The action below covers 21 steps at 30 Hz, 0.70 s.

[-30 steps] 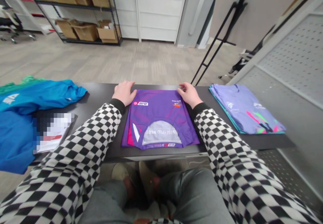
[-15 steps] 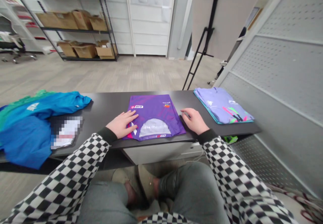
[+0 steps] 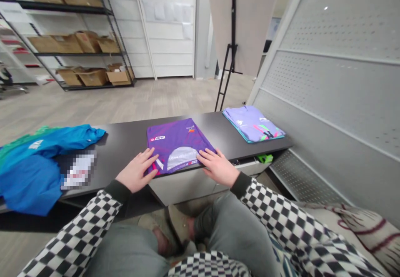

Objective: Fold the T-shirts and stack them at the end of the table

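A folded purple T-shirt point(image 3: 175, 137) lies flat on the dark table point(image 3: 125, 143), its grey-white neck area toward me. My left hand point(image 3: 137, 168) rests on the shirt's near left corner, fingers stretched out. On the near right edge lies my right hand point(image 3: 218, 166), also open, its fingertips on the fabric. Neither hand grips anything. To the right sits a stack of folded shirts point(image 3: 253, 123), lavender on top with teal beneath. Crumpled blue and green shirts point(image 3: 40, 156) lie at the left, partly over the table's front edge.
A blurred-out white item point(image 3: 79, 169) lies beside the blue pile. Something bright green point(image 3: 265, 158) shows under the tabletop at right. A perforated grey partition point(image 3: 328, 102) rises on the right. Behind stand a black easel point(image 3: 229, 60) and shelving with cardboard boxes point(image 3: 93, 77).
My right hand has moved left from beside the shirt onto its near right edge. My left hand stays at the left corner, now nearer me. The view has turned slightly right.
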Tool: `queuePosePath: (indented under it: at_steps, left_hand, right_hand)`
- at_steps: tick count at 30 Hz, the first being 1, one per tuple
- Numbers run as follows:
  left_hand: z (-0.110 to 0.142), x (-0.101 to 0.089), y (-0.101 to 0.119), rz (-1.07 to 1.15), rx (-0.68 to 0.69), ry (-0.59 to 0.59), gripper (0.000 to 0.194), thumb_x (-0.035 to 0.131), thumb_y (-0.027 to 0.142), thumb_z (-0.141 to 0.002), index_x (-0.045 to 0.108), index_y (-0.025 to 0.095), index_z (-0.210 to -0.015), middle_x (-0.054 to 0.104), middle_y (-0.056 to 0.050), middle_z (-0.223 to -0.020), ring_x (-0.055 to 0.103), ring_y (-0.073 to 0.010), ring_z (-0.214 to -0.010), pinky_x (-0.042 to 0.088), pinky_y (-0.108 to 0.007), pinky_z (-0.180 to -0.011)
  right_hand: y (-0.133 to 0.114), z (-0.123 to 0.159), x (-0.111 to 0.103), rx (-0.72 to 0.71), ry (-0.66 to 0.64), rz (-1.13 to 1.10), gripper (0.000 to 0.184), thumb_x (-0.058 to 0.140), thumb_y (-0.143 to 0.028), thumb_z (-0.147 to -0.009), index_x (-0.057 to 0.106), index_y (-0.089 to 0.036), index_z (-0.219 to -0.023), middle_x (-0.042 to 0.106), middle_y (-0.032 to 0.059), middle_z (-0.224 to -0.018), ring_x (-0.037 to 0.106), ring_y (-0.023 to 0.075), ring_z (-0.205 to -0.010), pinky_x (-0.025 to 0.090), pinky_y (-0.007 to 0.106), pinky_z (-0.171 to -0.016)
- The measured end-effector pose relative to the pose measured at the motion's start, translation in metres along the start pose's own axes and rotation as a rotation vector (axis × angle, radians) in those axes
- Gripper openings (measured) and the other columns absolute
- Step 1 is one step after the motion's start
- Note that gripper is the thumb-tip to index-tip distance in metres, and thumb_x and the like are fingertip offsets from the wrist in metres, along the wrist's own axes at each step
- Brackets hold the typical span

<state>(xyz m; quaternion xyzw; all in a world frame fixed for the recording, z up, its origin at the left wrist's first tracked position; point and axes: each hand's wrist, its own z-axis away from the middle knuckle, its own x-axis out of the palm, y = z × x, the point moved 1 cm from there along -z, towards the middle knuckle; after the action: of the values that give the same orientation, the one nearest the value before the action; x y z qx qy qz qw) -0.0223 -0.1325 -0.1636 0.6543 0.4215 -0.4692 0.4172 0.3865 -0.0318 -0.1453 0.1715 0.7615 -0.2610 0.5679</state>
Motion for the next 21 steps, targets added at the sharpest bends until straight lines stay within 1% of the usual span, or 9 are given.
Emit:
queuePosePath:
  at_steps: [2,3,5,7,10,13,15,18,21]
  left_hand:
    - [0.014,0.001,0.009,0.017,0.131,0.005,0.062,0.058,0.057,-0.110,0.068,0.027,-0.164,0.052,-0.012,-0.178,0.047,-0.0358,-0.168,0.037,-0.059,-0.140]
    - [0.020,0.002,0.013,0.019,0.164,0.006,0.060,0.060,0.054,-0.109,0.068,0.029,-0.164,0.056,-0.011,-0.176,0.051,-0.0353,-0.166,0.040,-0.059,-0.139]
    - [0.027,0.005,0.018,0.015,0.161,0.031,0.057,0.061,0.048,-0.109,0.068,0.032,-0.163,0.061,-0.010,-0.172,0.059,-0.0358,-0.159,0.046,-0.060,-0.135]
    - [0.029,0.007,0.020,0.015,0.121,0.081,0.051,0.060,0.043,-0.109,0.073,0.034,-0.157,0.067,-0.010,-0.166,0.065,-0.0364,-0.152,0.050,-0.061,-0.131]
    - [0.025,0.010,0.025,0.032,0.104,0.132,0.043,0.062,0.040,-0.108,0.080,0.033,-0.147,0.076,-0.010,-0.154,0.072,-0.0362,-0.141,0.055,-0.060,-0.125]
    - [0.018,0.011,0.040,0.043,0.144,0.144,0.043,0.060,0.030,-0.106,0.082,0.033,-0.143,0.080,-0.009,-0.147,0.076,-0.0355,-0.130,0.059,-0.059,-0.116]
    - [0.012,0.013,0.060,0.054,0.155,0.158,0.046,0.059,0.026,-0.104,0.083,0.033,-0.142,0.081,-0.010,-0.144,0.077,-0.0356,-0.126,0.060,-0.060,-0.112]
    - [0.003,0.016,0.102,0.127,0.182,0.151,0.052,0.062,0.026,-0.101,0.079,0.032,-0.149,0.077,-0.012,-0.152,0.074,-0.0369,-0.133,0.059,-0.063,-0.115]
    - [-0.008,0.016,0.139,0.298,0.281,0.092,0.058,0.063,0.027,-0.100,0.073,0.033,-0.157,0.069,-0.012,-0.164,0.069,-0.0341,-0.145,0.058,-0.058,-0.121]
  right_hand:
    - [-0.010,0.011,0.002,0.014,0.045,0.022,0.067,0.065,-0.019,-0.104,0.058,-0.029,-0.170,0.053,0.0140,-0.178,0.042,0.0409,-0.169,0.020,0.074,-0.140]
    - [-0.018,0.016,0.004,0.004,0.059,0.018,0.069,0.064,-0.018,-0.104,0.056,-0.028,-0.172,0.051,0.0139,-0.179,0.040,0.0402,-0.170,0.018,0.074,-0.141]
    - [-0.034,0.022,0.010,-0.032,0.067,-0.009,0.072,0.062,-0.019,-0.104,0.051,-0.026,-0.175,0.049,0.0133,-0.181,0.037,0.0380,-0.172,0.016,0.072,-0.142]
    - [-0.046,0.024,0.017,-0.035,0.069,-0.031,0.074,0.060,-0.019,-0.105,0.047,-0.025,-0.177,0.049,0.0136,-0.181,0.038,0.0371,-0.171,0.018,0.072,-0.142]
    - [-0.048,0.020,0.024,0.015,0.084,-0.024,0.074,0.059,-0.017,-0.104,0.048,-0.025,-0.177,0.053,0.0152,-0.178,0.040,0.0374,-0.169,0.020,0.072,-0.141]
    - [-0.031,0.014,0.021,0.037,0.080,-0.015,0.074,0.064,-0.021,-0.101,0.052,-0.024,-0.174,0.056,0.0163,-0.175,0.042,0.0394,-0.168,0.017,0.073,-0.141]
    - [-0.011,0.008,0.014,0.041,0.054,-0.032,0.073,0.065,-0.023,-0.098,0.055,-0.025,-0.171,0.056,0.0152,-0.175,0.041,0.0396,-0.168,0.014,0.074,-0.141]
    - [0.027,-0.008,-0.002,0.091,-0.008,-0.070,0.067,0.057,-0.019,-0.098,0.063,-0.026,-0.164,0.057,0.0125,-0.175,0.037,0.0390,-0.171,0.010,0.079,-0.139]
    - [0.069,-0.033,-0.022,0.188,-0.089,-0.122,0.062,0.051,-0.014,-0.097,0.071,-0.026,-0.155,0.059,0.0107,-0.174,0.034,0.0410,-0.173,0.012,0.086,-0.135]
